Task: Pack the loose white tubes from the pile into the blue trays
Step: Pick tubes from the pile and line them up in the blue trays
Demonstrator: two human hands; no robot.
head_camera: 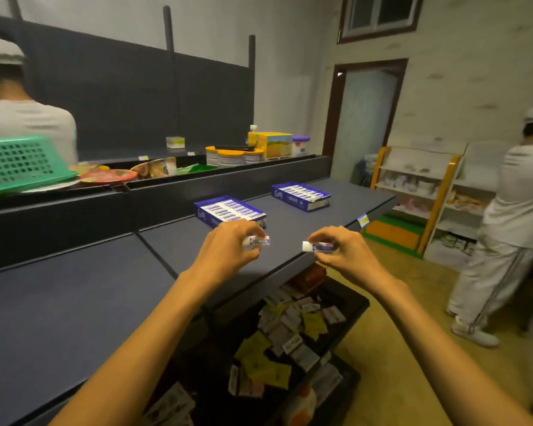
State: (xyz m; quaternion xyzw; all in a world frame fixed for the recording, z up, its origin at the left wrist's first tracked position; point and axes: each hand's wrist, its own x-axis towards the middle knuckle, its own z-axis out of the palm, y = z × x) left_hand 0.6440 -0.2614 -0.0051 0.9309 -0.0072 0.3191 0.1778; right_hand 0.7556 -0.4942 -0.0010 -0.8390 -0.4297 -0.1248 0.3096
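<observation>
My left hand (228, 244) pinches a small white tube (259, 241) with a blue and red label, held level just in front of the near blue tray (204, 217). My right hand (339, 250) pinches a second white tube (316, 247) a little to the right, above the shelf's front edge. The near tray holds rows of white tubes. A second blue tray (290, 196), also filled with tubes, sits farther back to the right on the same dark shelf (90, 296). No loose pile of tubes shows in this view.
Below the shelf's front edge, black bins (348, 305) hold several paper packets. A green basket (19, 161), plates, tins and a yellow box (274, 144) line the upper ledge. One person stands at far left, another at right beside white shelving (419, 179).
</observation>
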